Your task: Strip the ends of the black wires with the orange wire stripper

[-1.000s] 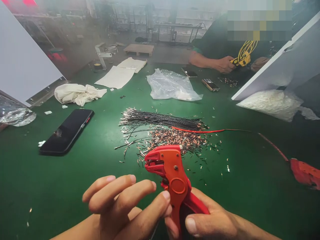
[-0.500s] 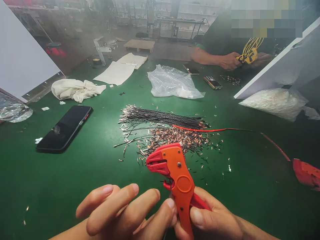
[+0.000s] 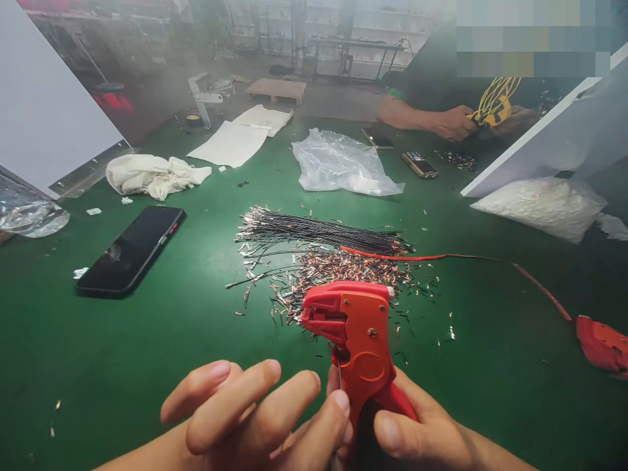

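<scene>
My right hand [image 3: 424, 428] is wrapped round the handles of a red and orange wire stripper [image 3: 367, 340], whose jaws point left. Between the thumb and finger of my left hand [image 3: 265, 418] is a thin dark wire [image 3: 339, 374], its upper end at the notch below the stripper's jaws. The other left fingers are loosely spread. Behind the stripper lies a heap of short copper and black wire clippings [image 3: 338, 268]. Just beyond it rests a bundle of black wires [image 3: 324, 230] with bare ends. The lower part of the held wire is hidden by my fingers.
A black phone [image 3: 132, 252] lies left, near a crumpled white cloth [image 3: 157, 175]. Further back are paper sheets [image 3: 233, 142] and a clear plastic bag [image 3: 343, 163]. A red cord [image 3: 417, 258] runs right. Across the table, a person's hands [image 3: 456, 123] hold a yellow tool.
The wire stripper has shifted slightly right and turned, so its jaws sit more level. My left hand has moved a little right with the wire.
</scene>
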`<state>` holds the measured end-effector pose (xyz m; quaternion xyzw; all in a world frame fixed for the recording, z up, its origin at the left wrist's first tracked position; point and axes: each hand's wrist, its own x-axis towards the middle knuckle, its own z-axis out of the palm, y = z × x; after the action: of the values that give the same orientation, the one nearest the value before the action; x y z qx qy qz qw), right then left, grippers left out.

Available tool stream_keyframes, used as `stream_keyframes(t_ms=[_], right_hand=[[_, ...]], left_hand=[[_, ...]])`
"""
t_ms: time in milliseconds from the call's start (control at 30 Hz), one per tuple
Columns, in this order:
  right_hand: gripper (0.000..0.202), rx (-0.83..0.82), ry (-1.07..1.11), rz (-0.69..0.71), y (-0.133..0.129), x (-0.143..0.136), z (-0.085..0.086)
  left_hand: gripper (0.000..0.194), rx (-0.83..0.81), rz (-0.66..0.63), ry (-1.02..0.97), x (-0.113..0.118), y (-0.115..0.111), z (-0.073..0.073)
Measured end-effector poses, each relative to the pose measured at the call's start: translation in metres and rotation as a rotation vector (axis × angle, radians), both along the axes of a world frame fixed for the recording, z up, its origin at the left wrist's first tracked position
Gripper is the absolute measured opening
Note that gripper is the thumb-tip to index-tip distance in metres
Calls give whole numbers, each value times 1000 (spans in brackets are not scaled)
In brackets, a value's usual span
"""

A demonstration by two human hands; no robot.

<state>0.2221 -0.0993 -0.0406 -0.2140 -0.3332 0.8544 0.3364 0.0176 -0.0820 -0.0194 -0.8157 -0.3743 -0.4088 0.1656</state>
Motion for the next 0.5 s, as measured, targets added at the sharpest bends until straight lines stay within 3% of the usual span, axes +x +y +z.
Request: stream_keyframes(t_ms=[167,500], right_hand=[[37,-15,-16,-82,-4,-2,-8],[44,65,-275,-100,-7,-1,-4]], left_hand=[[4,85,-68,8,0,5,-1],[6,-109,-61,-35,0,1,7]])
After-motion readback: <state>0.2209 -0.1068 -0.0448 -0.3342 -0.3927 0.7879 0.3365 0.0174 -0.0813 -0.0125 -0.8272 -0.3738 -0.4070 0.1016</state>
